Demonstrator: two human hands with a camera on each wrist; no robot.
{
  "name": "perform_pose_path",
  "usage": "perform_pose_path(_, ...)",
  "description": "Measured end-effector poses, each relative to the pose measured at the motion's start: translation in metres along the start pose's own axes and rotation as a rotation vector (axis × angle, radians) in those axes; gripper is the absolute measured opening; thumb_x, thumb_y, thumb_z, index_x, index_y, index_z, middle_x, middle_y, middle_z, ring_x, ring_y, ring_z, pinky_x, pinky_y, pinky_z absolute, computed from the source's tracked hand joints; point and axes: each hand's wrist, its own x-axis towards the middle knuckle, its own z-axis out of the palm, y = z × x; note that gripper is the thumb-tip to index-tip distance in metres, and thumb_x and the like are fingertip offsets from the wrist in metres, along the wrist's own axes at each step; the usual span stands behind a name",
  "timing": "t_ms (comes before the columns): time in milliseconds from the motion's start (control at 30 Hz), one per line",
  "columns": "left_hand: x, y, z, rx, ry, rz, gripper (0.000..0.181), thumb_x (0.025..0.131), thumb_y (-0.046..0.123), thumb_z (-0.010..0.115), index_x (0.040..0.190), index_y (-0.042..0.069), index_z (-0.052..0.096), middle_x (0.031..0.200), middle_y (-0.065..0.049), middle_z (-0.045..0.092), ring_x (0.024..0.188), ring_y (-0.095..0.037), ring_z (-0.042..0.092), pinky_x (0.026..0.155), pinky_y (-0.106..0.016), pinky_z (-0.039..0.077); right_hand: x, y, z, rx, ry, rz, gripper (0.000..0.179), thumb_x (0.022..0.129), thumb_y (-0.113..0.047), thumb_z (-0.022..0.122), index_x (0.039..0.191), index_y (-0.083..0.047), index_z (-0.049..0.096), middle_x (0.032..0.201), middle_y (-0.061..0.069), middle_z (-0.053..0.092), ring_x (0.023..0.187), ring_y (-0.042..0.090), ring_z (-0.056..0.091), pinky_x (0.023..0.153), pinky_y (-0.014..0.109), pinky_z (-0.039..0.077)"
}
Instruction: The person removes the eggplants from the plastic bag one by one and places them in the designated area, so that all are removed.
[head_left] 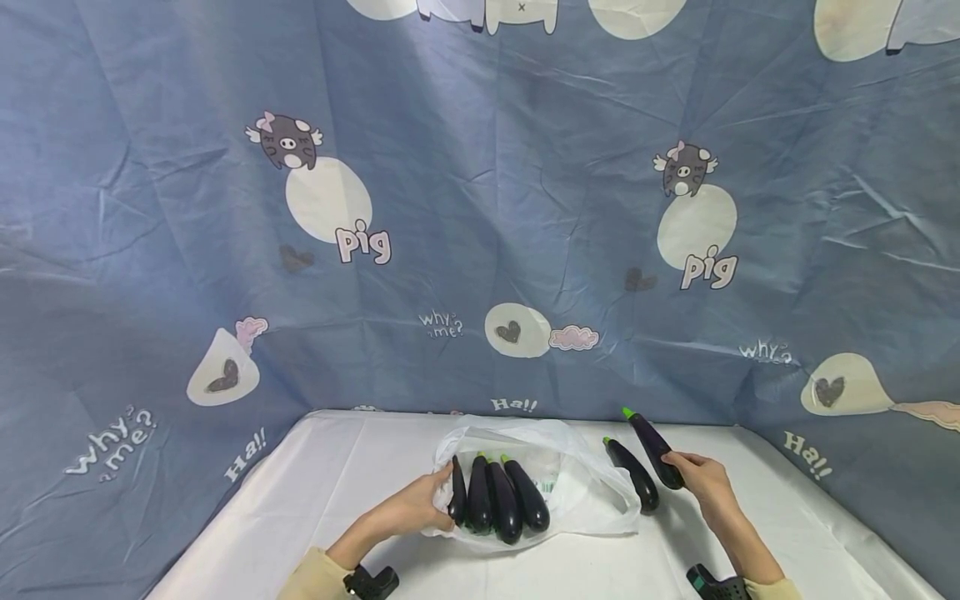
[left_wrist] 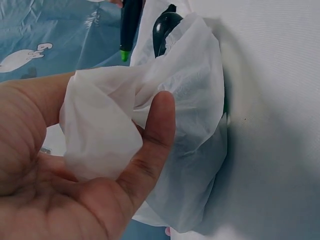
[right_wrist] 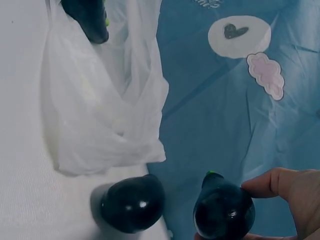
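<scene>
A white plastic bag (head_left: 592, 504) lies on the table with its mouth spread, and several dark eggplants (head_left: 504, 500) with green stem ends rest side by side in it. At the bag's left edge my left hand (head_left: 416, 504) pinches the thin plastic; in the left wrist view a fold of the bag (left_wrist: 102, 125) sits between thumb and fingers. My right hand (head_left: 705, 479) grips one eggplant (head_left: 654, 448) near its thick end, the green tip pointing away. Just left of it, another eggplant (head_left: 633, 477) lies against the bag's right side.
The table is covered by a white cloth (head_left: 337, 454). Behind it hangs a blue curtain (head_left: 465, 275) printed with cartoon pigs, reaching round both sides. Each wrist wears a dark strapped device, one by the left sleeve (head_left: 311, 575).
</scene>
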Motion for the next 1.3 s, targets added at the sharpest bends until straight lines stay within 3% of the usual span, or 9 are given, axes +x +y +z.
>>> perform_pose_path(200,-0.001,0.001,-0.001,-0.004,0.007,-0.004,0.1,0.064,0.008,0.074,0.146,-0.016,0.021,0.147,-0.036,0.033,0.104,-0.026,0.053,0.079,-0.029,0.048,0.002,0.005,-0.001,-0.019,0.017,0.017,0.075,0.089,-0.042,0.057,0.136,0.014,0.043,0.141,0.037,0.038,0.131,0.051,0.035,0.11,0.059,0.027)
perform_pose_path(700,-0.002,0.005,-0.004,0.008,0.023,-0.004,0.1,0.063,0.009,0.073,0.146,-0.016,0.022,0.145,-0.035,0.037,0.105,-0.026,0.053,0.083,-0.033,0.048,0.013,0.022,-0.002,-0.063,0.033,0.05,0.079,0.087,-0.046,0.055,0.135,0.016,0.043,0.141,0.038,0.037,0.13,0.052,0.035,0.109,0.062,0.026)
perform_pose_path(867,-0.001,0.005,-0.004,0.007,0.03,-0.012,0.1,0.063,0.009,0.074,0.146,-0.015,0.023,0.146,-0.035,0.035,0.111,-0.029,0.052,0.089,-0.039,0.047,0.013,0.024,-0.001,-0.067,0.046,0.058,0.078,0.087,-0.045,0.056,0.134,0.017,0.044,0.14,0.038,0.038,0.129,0.052,0.036,0.109,0.061,0.027)
perform_pose_path(1300,0.0,0.006,-0.003,0.013,0.033,-0.02,0.099,0.063,0.008,0.074,0.146,-0.015,0.024,0.148,-0.034,0.033,0.119,-0.032,0.049,0.094,-0.043,0.045,0.018,0.033,0.003,-0.083,0.061,0.068,0.074,0.088,-0.043,0.057,0.131,0.016,0.047,0.139,0.038,0.038,0.128,0.052,0.037,0.108,0.06,0.03)
